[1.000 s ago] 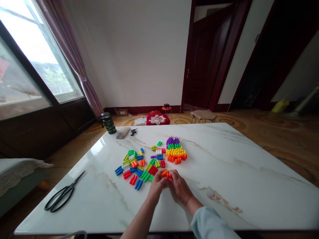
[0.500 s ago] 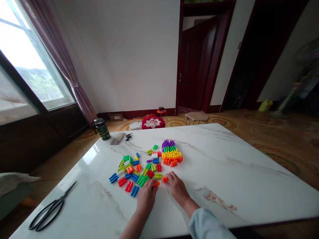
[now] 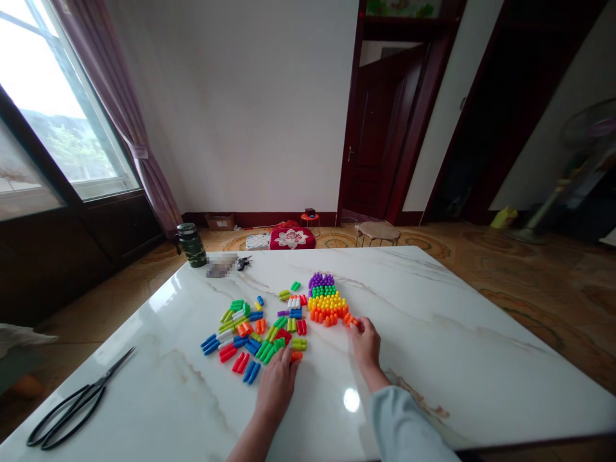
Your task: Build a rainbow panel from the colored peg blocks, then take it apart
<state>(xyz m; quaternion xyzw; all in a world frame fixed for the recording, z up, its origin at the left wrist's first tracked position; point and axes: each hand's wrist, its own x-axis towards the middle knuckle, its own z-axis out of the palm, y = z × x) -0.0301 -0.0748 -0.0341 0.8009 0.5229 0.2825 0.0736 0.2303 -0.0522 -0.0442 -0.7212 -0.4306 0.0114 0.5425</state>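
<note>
My right hand is closed on a small orange bullet-shaped plastic block, at the front right corner of a group of upright blocks. That group stands in colour bands: purple, green, yellow and orange nearest me. My left hand has its fingers closed round another orange block, low over the table, beside a loose pile. Green blocks touch or lie close to its fingertips. Red, blue, white and lime blocks lie scattered on their sides.
The white marble-patterned table carries long black-handled scissors at the left. A camouflage bottle, a blurred-out item and small dark clippers are at the far left edge. Beyond stand a stool and a red cushioned seat.
My right hand has moved away from me and to the right, carrying its orange block up to the upright group. My left hand stays by the loose pile with its orange block.
</note>
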